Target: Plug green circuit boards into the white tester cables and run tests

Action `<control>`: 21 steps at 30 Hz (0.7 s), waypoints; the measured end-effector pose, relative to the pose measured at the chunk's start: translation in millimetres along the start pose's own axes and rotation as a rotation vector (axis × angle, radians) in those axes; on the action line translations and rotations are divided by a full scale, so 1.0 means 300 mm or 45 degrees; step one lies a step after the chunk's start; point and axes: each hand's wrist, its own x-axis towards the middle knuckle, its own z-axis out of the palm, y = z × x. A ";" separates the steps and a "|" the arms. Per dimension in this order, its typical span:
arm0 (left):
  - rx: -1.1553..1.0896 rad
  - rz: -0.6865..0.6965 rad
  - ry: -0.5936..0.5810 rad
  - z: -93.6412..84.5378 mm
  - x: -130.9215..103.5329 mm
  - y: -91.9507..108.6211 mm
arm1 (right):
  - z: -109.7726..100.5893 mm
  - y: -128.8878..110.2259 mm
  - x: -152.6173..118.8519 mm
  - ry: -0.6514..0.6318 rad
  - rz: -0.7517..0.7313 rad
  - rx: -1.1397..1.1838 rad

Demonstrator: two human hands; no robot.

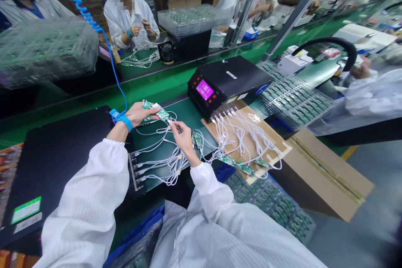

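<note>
My left hand (138, 114), with a blue wrist strap (126, 123) behind it, is closed on a small green circuit board (163, 114). A second piece of green board (146, 104) shows beside its fingers; whether it is a separate board I cannot tell. My right hand (183, 137) pinches the end of a white cable at the board's near edge. The fingers hide whether the plug is fully in. Below the hands, several white cables (172, 163) lie looped, running from a metal strip (134, 171). Another green board (197, 139) lies just right of my right hand.
A black tester (232, 79) with a lit pink screen feeds white cables onto a cardboard sheet (266, 134), where more boards lie. Trays of boards (297, 100) stand at right, above a cardboard box (326, 171). A blue coiled cord (109, 52) hangs at left. Co-workers sit opposite.
</note>
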 end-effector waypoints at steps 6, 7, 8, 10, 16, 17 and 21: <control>0.039 0.042 -0.003 -0.002 0.003 -0.007 | 0.001 -0.002 -0.003 -0.016 -0.017 -0.067; 0.050 0.044 -0.004 -0.002 0.002 -0.007 | 0.001 -0.003 -0.002 -0.017 -0.004 -0.077; 0.063 0.042 -0.008 -0.002 0.002 -0.007 | 0.001 -0.005 -0.002 -0.016 0.009 -0.080; 0.094 0.029 -0.024 -0.003 0.000 -0.007 | -0.002 -0.007 0.001 -0.018 0.024 -0.071; 0.153 0.013 -0.055 -0.007 -0.011 -0.005 | -0.015 -0.005 0.014 -0.068 0.016 -0.089; 0.159 0.006 -0.056 -0.008 -0.014 -0.004 | -0.015 -0.004 0.016 -0.076 0.010 -0.101; 0.161 0.010 -0.046 -0.010 -0.026 0.005 | -0.015 -0.002 0.031 -0.096 -0.028 -0.118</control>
